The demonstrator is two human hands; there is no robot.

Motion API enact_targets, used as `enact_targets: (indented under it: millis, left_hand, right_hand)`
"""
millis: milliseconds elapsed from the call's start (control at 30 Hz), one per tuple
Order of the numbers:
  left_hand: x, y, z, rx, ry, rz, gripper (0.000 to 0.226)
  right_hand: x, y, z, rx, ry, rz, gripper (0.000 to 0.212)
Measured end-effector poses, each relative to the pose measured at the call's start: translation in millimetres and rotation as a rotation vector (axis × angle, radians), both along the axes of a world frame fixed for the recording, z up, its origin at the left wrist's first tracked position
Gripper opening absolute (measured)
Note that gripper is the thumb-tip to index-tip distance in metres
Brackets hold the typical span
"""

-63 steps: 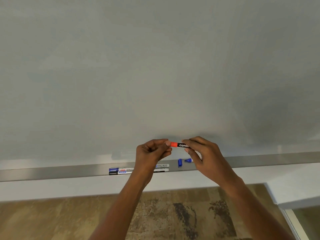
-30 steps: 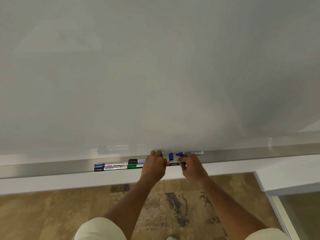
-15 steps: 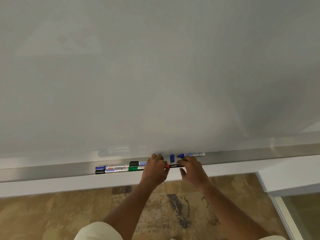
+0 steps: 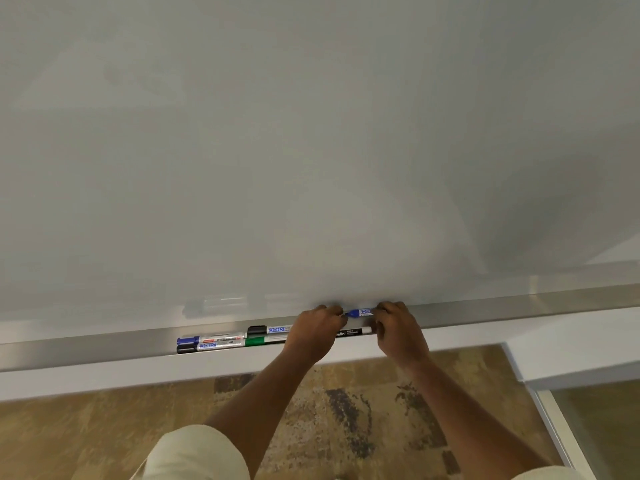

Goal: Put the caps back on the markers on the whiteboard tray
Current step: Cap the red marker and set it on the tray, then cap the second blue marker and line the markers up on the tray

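My right hand (image 4: 398, 329) grips the white barrel of a blue marker (image 4: 363, 312) just above the metal whiteboard tray (image 4: 519, 308). Its uncapped blue tip points left at the fingertips of my left hand (image 4: 313, 329). Those fingers are curled over the spot where the loose blue cap lay, and the cap is hidden under them. The black marker with the red cap (image 4: 353, 332) lies on the tray between my hands, its cap end covered by my left hand.
Left of my hands lie capped markers: a blue-capped one (image 4: 207, 339), a black-capped one (image 4: 207, 346), another black-capped one (image 4: 268, 329) and a green one (image 4: 265, 340). The whiteboard (image 4: 311, 150) rises behind. Patterned carpet lies below, and a white frame edge stands at the right.
Both hands capped the red marker, lowered it onto the tray and let go. The right hand has since taken the blue marker and the left has closed over the blue cap.
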State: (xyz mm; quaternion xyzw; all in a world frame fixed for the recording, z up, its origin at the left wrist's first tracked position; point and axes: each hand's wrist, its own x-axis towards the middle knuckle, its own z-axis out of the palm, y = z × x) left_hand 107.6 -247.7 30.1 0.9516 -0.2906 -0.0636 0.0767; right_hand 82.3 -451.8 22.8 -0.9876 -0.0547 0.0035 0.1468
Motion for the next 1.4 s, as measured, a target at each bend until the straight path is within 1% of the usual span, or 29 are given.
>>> enact_targets:
  millis: [133,300,400,567,633,767,933,1033,1133,1267,1400]
  left_hand:
    - [7,-7,4,0.135,-0.032,-0.074,0.028]
    - [11,-9,2,0.230,-0.054,-0.129,0.025]
    - [12,-9,3,0.243,-0.070,-0.137,0.024]
    - [13,-9,3,0.255,-0.010,-0.092,0.023]
    - [12,-9,3,0.247,0.018,-0.065,0.024]
    - [12,-8,-1,0.220,0.041,-0.050,0.023]
    - [12,-4,0,0.176,0.023,-0.064,0.024]
    - [11,1,1,0.157,0.020,-0.056,0.022]
    - [11,3,8,0.104,0.020,-0.018,0.016]
    - [3,7,28,-0.046,0.003,0.080,0.016]
    - [-14,21,62,-0.304,-0.033,0.146,0.013]
  right_hand:
    - [3,2,-1,-0.080,0.029,0.015,0.023]
    - [4,3,-4,-0.113,0.044,0.019,0.026]
    - [6,3,-4,-0.128,0.049,0.019,0.026]
    - [5,5,-3,-0.229,0.053,0.007,0.014]
    - [3,6,-2,-0.289,0.044,0.001,0.015]
    - [-1,4,-6,-0.323,0.023,-0.012,0.019]
    - [-4,0,-11,-0.337,0.014,-0.035,0.018]
    - [-8,-2,-10,-0.313,-0.031,-0.031,0.025]
    - [-11,-2,-8,-0.271,-0.110,-0.014,0.028]
    - [-18,1,5,-0.186,-0.241,-0.004,0.035]
    - [-27,8,37,-0.090,-0.319,0.049,0.037]
